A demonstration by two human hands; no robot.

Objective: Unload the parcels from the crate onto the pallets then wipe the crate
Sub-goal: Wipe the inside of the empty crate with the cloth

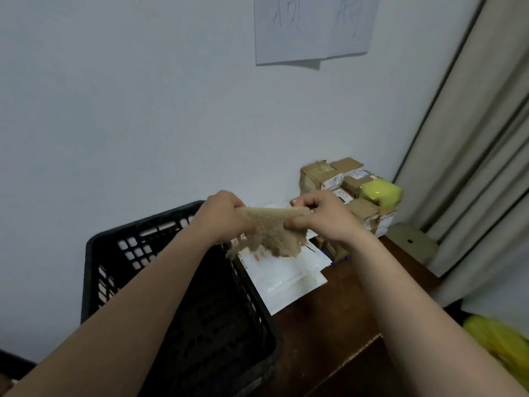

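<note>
**Now: cloth stretched out, crate ready for wiping**

Nearest you, the black crate [223, 325] sits at the left end of the brown surface [329, 325]. What shows of its inside looks bare, though your left forearm hides part of it. So the unloading seems done and the wiping comes next.

Above the crate's far right corner you hold a beige cloth [272, 233] between both hands. Your left hand [226, 217] is clenched on its left edge and your right hand [323, 216] pinches the right edge, fingers curled over the top. The top edge is pulled taut and the rest hangs ragged. That spread probably serves to open or fold it into a flat wiping face before it goes in.

Just beyond the crate, flat white envelopes [286, 279] lie overlapped on the surface, close to its right wall. Farther back, boxed parcels [357, 196] are stacked against the wall, well out of the way. I cannot make out a pallet under them.

On the wall above hangs a paper sheet [312, 27].
</note>
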